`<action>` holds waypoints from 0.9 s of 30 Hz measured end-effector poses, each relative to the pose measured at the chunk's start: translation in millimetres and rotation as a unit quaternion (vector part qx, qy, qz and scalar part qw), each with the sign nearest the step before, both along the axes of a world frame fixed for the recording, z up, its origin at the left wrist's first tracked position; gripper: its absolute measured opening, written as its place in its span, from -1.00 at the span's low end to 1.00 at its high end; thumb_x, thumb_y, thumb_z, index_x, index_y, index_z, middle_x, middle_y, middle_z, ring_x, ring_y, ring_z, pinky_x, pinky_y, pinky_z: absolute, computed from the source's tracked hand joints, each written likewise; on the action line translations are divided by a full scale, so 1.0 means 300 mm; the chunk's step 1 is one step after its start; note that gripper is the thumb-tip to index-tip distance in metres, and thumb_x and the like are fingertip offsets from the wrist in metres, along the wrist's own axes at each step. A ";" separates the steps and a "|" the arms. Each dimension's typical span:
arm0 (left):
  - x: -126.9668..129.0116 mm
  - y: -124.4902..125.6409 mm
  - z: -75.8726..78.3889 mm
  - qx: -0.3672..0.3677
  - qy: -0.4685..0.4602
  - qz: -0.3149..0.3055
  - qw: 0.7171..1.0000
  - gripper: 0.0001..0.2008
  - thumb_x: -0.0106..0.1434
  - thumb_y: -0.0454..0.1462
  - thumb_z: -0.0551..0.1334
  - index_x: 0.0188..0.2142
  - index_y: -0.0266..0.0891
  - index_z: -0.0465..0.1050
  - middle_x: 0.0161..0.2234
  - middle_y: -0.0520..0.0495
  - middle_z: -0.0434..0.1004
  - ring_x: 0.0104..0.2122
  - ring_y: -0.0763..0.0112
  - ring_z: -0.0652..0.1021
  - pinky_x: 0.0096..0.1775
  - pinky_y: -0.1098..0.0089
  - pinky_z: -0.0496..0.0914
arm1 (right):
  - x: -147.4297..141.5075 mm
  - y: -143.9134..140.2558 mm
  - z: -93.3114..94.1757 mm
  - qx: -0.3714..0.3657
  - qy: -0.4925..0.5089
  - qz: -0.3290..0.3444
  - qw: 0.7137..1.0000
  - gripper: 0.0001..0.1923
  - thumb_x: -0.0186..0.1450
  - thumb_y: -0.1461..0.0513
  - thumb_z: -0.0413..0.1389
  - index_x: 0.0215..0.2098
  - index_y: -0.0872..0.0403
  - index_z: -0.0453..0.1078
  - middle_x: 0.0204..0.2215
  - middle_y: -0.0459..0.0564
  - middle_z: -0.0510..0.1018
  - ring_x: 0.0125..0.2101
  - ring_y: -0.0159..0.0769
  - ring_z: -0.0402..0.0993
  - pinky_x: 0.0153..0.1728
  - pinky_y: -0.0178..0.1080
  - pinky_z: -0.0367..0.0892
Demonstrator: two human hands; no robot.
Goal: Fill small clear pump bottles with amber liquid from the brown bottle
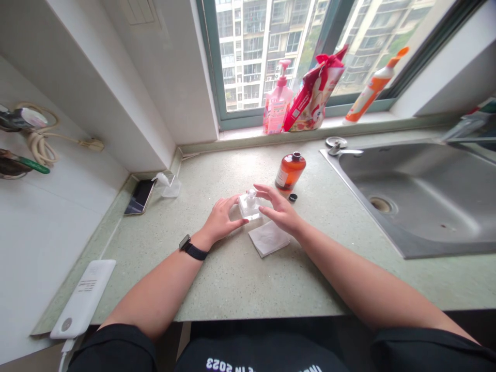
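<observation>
Clear pump btl [250, 205] btwn left hand [221, 219] & right hand [279, 211], both touching

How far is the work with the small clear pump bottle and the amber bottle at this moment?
Done: the amber bottle stands open, its black cap lying beside it on the counter. In hand: both hands, left hand and right hand, grip the small clear pump bottle, pump head in place. Left: the amber bottle is not yet capped; the white folded tissue lies unused.

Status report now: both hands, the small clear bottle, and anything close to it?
Left hand and right hand on small clear pump bottle, upright. White tissue beside it. Amber bottle open, black cap on counter.
</observation>
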State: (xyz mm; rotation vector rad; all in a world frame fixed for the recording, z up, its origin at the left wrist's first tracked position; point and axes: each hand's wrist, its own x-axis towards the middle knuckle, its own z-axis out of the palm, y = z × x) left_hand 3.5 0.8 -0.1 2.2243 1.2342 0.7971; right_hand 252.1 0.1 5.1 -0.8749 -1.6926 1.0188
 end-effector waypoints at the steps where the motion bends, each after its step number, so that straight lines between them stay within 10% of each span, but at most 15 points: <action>1: 0.001 -0.001 0.002 -0.001 0.000 -0.001 1.000 -0.24 0.29 0.05 0.49 0.38 -0.04 0.35 0.19 -0.15 0.62 0.15 -0.05 0.57 0.24 -0.07 0.39 | 0.004 0.003 -0.001 0.003 0.004 -0.001 1.000 -0.45 0.42 0.01 0.25 0.35 -0.20 0.38 0.27 0.06 0.57 0.25 0.03 0.54 0.32 0.21 0.40; 12: -0.002 0.000 -0.004 -0.002 0.005 0.000 1.000 -0.24 0.29 0.05 0.49 0.38 -0.04 0.34 0.19 -0.16 0.61 0.16 -0.05 0.56 0.24 -0.08 0.40 | 0.020 0.017 -0.004 0.000 0.029 -0.105 0.994 -0.69 0.45 0.07 0.19 0.13 -0.08 0.48 -0.26 -0.05 0.70 0.04 -0.05 0.65 0.26 0.18 0.40; 22: 0.001 0.000 -0.007 0.008 -0.004 0.000 1.000 -0.26 0.29 0.05 0.49 0.36 -0.07 0.36 0.17 -0.17 0.63 0.13 -0.05 0.57 0.21 -0.07 0.40 | -0.014 -0.002 -0.005 0.007 0.024 -0.022 0.999 -0.47 0.42 0.06 0.27 0.32 -0.17 0.35 0.25 0.08 0.56 0.26 0.00 0.53 0.33 0.19 0.37; 27: -0.001 0.001 -0.009 0.008 0.002 -0.001 1.000 -0.29 0.30 0.03 0.48 0.34 -0.08 0.37 0.18 -0.16 0.62 0.14 -0.06 0.57 0.24 -0.08 0.38 | 0.001 0.010 -0.007 -0.010 0.044 -0.014 0.999 -0.38 0.43 0.06 0.27 0.41 -0.21 0.26 0.09 0.02 0.67 0.31 -0.02 0.48 0.41 0.24 0.25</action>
